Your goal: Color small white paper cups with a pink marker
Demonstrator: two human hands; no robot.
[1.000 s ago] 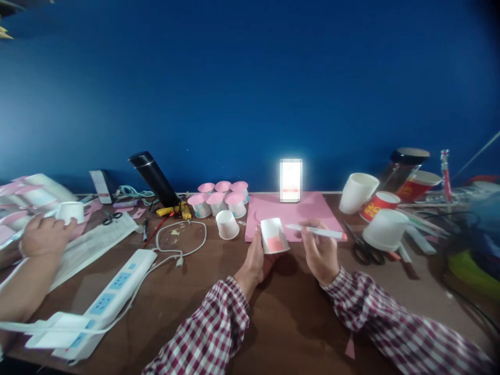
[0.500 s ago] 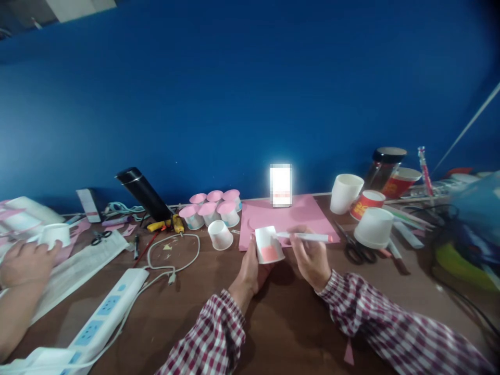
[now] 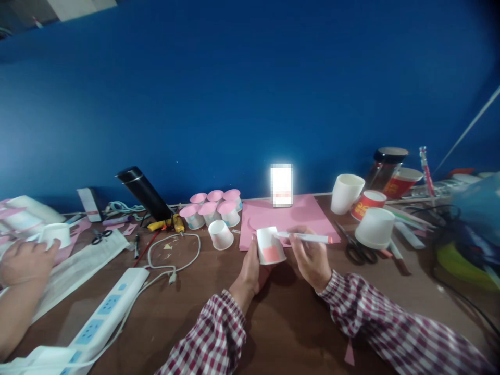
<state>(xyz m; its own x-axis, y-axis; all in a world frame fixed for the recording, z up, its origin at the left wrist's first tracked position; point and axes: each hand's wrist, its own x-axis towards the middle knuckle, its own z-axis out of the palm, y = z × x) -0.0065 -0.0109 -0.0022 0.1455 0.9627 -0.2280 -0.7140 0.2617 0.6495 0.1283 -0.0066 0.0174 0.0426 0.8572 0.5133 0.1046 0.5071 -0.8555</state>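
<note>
Fingers of the left hand [image 3: 250,273] are wrapped round an inverted paper cup [image 3: 267,238], tilted over the bench [image 3: 281,333], a salmon patch [image 3: 272,254] on its lower wall. The right hand [image 3: 311,260] pinches a marker [image 3: 310,237], tip at the cup's upper edge; contact is unclear. This looks like colouring; the next move seems to call for a steady cup and light strokes. Beyond lies a pink sheet [image 3: 308,211].

Dim light — glare around pixelated white rectangle [image 3: 282,186] — edges blurred.
</note>
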